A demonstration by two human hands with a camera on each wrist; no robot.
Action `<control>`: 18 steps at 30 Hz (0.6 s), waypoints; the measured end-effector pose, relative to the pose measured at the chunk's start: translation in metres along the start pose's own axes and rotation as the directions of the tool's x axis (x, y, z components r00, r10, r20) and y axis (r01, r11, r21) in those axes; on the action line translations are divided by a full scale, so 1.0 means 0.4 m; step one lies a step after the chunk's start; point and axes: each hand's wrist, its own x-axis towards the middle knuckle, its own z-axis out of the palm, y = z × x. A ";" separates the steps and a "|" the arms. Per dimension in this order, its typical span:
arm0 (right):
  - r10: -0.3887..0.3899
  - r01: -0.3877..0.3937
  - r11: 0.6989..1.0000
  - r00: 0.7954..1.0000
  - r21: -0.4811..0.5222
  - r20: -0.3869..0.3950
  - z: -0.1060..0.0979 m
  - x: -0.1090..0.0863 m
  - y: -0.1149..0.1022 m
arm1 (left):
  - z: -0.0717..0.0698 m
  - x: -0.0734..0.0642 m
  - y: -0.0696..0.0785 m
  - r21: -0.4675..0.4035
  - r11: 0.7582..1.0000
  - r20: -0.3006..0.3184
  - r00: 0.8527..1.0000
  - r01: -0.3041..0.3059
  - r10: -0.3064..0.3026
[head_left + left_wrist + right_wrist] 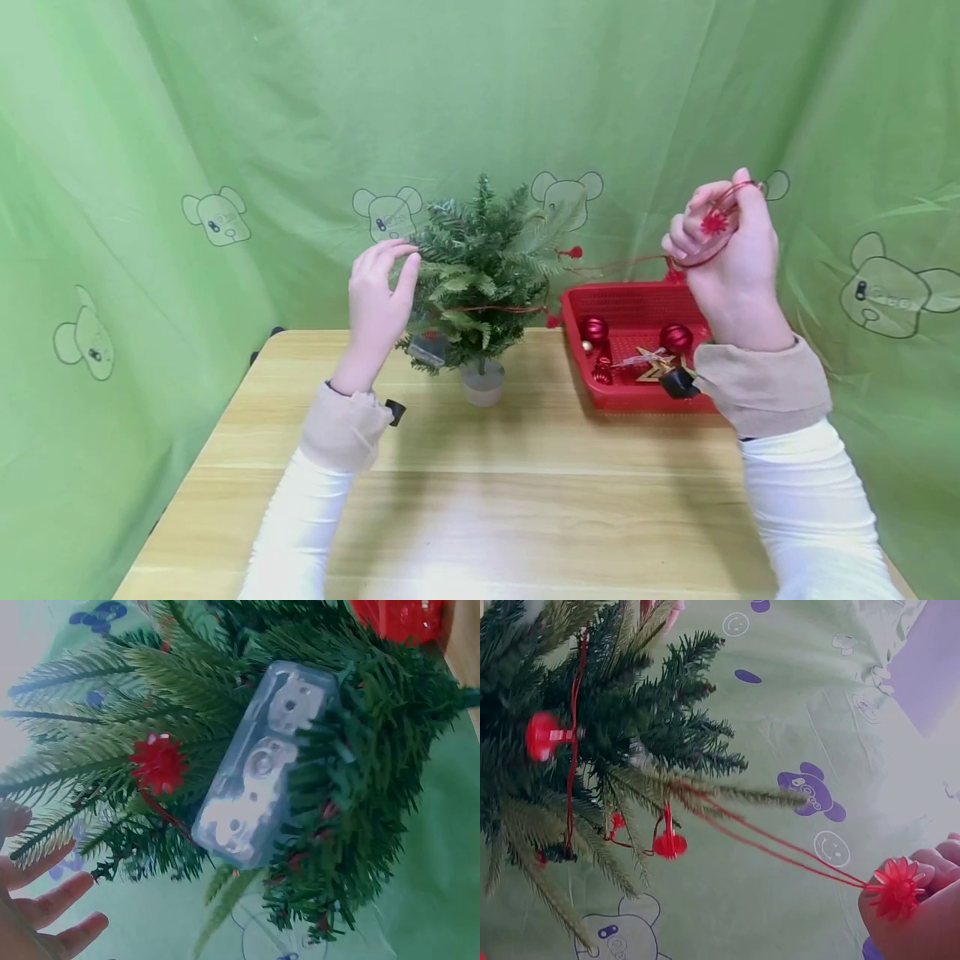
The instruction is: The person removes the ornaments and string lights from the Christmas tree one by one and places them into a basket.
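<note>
A small artificial Christmas tree (476,242) stands in a white pot (482,387) on the table. Red wire from a light string (498,309) runs across its branches, with red flower-shaped lights (159,763) along it. My right hand (738,258), raised to the right of the tree, grips the loose end of the string; a flower light (897,889) lies against the fingers and the wire stretches back to the branches. A clear battery box (251,780) sits among the left-side branches. Beside them is my left hand (381,292), fingers spread loosely at the branch tips, holding nothing.
A red plastic basket (573,333) stands right of the tree, below my right hand. Inside lie shiny red balls (677,337) and a gold star (657,367). Green cloth (300,108) hangs behind the wooden table (480,483) and along its sides.
</note>
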 end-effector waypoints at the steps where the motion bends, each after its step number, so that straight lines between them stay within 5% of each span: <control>1: 0.004 -0.003 1.000 1.000 -0.015 0.021 -0.002 -0.003 -0.001 | -0.001 0.002 -0.005 -0.001 1.000 0.000 1.000 0.013 -0.013; 10: 0.015 -0.002 0.998 0.981 -0.067 0.192 -0.005 -0.022 -0.022 | -0.013 0.022 -0.055 0.019 0.991 0.019 0.991 0.135 -0.135; 15: -0.023 0.041 0.994 0.984 -0.099 0.177 0.000 -0.032 -0.044 | -0.020 0.030 -0.074 0.006 0.986 0.035 0.985 0.169 -0.169; 18: -0.019 0.051 0.962 0.993 -0.270 0.119 0.004 -0.036 -0.059 | -0.022 0.035 -0.084 -0.005 0.981 0.052 0.979 0.196 -0.196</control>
